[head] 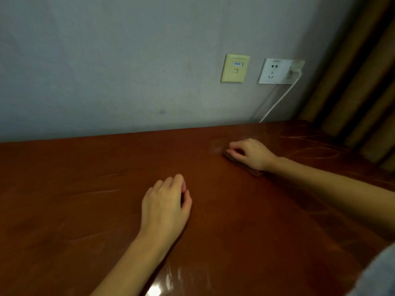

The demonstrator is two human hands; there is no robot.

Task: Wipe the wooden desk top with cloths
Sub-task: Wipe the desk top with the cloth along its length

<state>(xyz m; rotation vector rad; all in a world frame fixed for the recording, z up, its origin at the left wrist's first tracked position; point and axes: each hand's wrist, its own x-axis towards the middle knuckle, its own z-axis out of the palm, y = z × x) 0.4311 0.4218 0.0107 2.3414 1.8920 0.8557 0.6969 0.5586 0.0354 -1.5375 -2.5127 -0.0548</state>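
Note:
The reddish-brown wooden desk top (pixel 89 189) fills the lower half of the view. A small folded brown cloth (pixel 254 171) lies on it at the right rear, mostly hidden under my right hand (pixel 250 153). That hand lies on top of the cloth with its fingers curled down over the cloth's far end, gripping it. My left hand (pixel 165 207) rests on the desk's middle, fingers loosely curled, holding nothing. Faint wipe streaks show on the wood to the right of the cloth.
A grey wall stands right behind the desk, with a yellowed data socket (pixel 235 68) and a white power socket (pixel 277 71). A white cable (pixel 277 101) runs down from its plug to the desk's back edge. Brown curtains (pixel 359 82) hang at the right.

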